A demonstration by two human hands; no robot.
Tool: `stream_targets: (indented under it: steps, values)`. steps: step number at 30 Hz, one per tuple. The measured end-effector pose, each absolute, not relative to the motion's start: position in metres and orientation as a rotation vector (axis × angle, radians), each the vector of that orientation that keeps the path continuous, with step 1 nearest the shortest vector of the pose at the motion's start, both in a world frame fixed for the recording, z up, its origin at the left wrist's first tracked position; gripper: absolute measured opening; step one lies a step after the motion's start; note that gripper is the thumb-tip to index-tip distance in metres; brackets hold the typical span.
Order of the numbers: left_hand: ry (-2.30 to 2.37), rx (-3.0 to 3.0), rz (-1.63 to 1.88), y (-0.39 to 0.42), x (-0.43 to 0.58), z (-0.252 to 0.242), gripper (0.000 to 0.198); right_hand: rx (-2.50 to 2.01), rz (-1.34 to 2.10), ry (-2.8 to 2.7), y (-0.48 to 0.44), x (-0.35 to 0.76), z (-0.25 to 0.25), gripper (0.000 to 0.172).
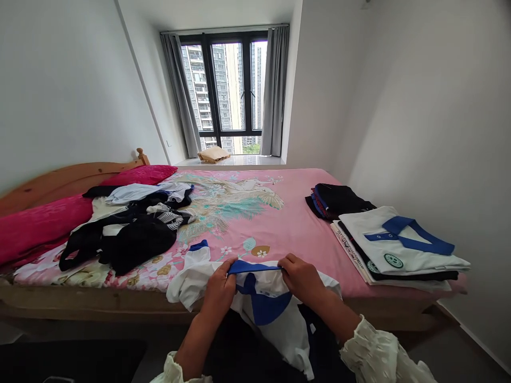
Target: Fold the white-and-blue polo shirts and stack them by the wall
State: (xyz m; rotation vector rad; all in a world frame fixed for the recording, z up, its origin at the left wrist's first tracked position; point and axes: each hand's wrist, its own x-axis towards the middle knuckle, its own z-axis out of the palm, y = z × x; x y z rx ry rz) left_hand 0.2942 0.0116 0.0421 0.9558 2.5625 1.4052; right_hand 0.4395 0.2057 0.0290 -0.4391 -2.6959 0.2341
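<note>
A white polo shirt (199,279) with a blue collar lies partly over the near edge of the bed, its lower part hanging down. My left hand (223,281) pinches the blue collar at its left end. At the collar's right end, my right hand (299,276) grips the cloth with curled fingers. Between them the collar is stretched straight, and the inside of the neck faces me. One blue-cuffed sleeve (198,249) points away across the bedsheet.
To the right sit a folded stack topped by a white polo shirt (393,244) and dark folded clothes (343,199). Loose clothes (139,234) lie heaped at the left, near magenta pillows (48,223). A pink patterned sheet (295,213) covers the bed; a beige bundle (214,154) rests on the windowsill.
</note>
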Motion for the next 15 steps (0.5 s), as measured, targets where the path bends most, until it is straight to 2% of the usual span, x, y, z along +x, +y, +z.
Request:
stream_targets:
  steps: [4, 7, 10, 12, 15]
  values:
    - [2.643, 1.061, 1.284, 0.006, 0.287, 0.032, 0.044, -0.798, 0.241, -2.705, 0.220, 0.448, 0.020, 0.019]
    - [2.532, 1.111, 1.340, 0.005, 0.280, 0.025, 0.043, -0.887, 0.578, -2.574, 0.235, 0.452, 0.030, 0.024]
    - [2.454, 0.988, 1.358, 0.006, 0.275, 0.021, 0.039, -0.796, 0.955, -2.439, 0.239, 0.458, 0.047, 0.021]
    - [2.447, 0.901, 1.360, 0.008, 0.275, 0.020, 0.037, -0.767, 0.997, -2.481, 0.228, 0.463, 0.053, 0.021]
    - [2.450, 0.845, 1.405, 0.012, 0.280, 0.020, 0.036, -0.759, 0.891, -2.636, 0.190, 0.471, 0.046, 0.039]
